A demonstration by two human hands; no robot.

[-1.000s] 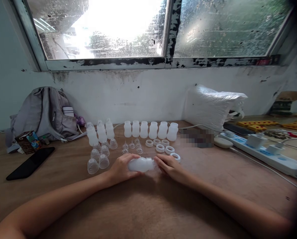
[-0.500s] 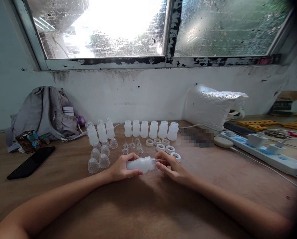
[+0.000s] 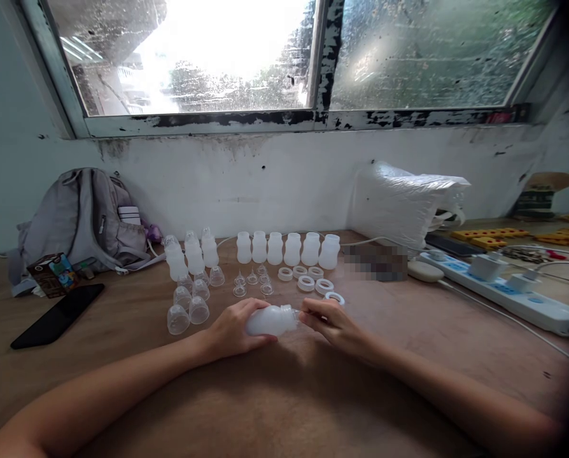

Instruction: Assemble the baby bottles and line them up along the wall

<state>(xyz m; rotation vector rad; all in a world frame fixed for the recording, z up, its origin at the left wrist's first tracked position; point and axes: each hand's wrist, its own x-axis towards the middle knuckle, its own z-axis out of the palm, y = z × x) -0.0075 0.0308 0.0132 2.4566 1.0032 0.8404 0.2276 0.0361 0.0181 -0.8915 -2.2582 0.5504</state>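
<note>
The left hand (image 3: pixel 234 327) grasps a milky baby bottle (image 3: pixel 268 320) around its body, thumb on the near side, holding it on its side above the near-middle of the wooden table (image 3: pixel 246 394). Its neck points right, most likely so the other hand can work straight at the mouth while the left steadies it. The right hand (image 3: pixel 330 321) has its fingers curled in a pinch on the clear nipple (image 3: pixel 299 318) at that mouth; the fingers hide how firmly it sits.

The other parts lie beyond the hands, sorted by kind – an order that seems meant to keep each within easy reach. Six uncapped bottles (image 3: pixel 275 248) stand upright in a far row. In front of them, clear nipples (image 3: pixel 239 289) sit tips up to the left, and white collar rings (image 3: pixel 306 283) lie flat to the right. Farther left, dome caps (image 3: pixel 198 310) rest in front of three capped bottles (image 3: pixel 195 254), which stand apart from the uncapped row – probably to keep the two groups distinct.
</note>
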